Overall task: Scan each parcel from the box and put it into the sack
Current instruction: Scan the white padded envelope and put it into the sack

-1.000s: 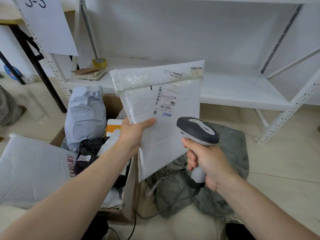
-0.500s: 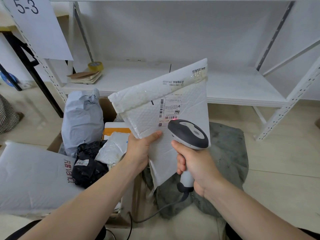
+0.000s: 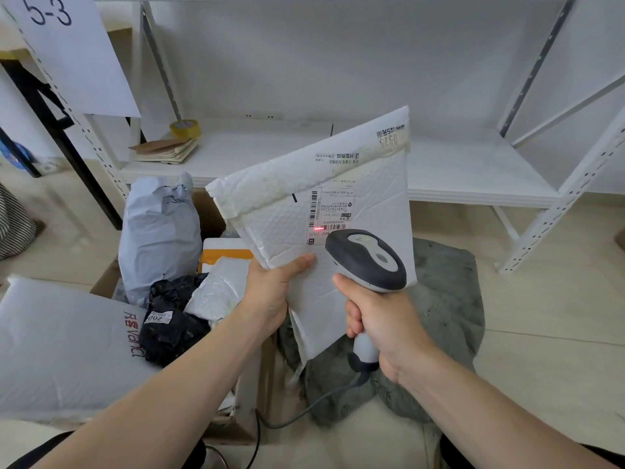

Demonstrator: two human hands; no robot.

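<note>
Left hand (image 3: 270,292) pinched mailer (image 3: 338,204) | right hand (image 3: 382,319) gripped scanner (image 3: 367,258); beam best centred along barcode (image 3: 333,227), mailer flat

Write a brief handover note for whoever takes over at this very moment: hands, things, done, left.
Left hand holds the white bubble mailer up.
Right hand grips the scanner, its red beam on the label barcode.
The box, left, holds more parcels; the grey sack lies on the floor behind the mailer.
Done: mailer picked, scan under way.
Left: sack it, then the rest.
</note>
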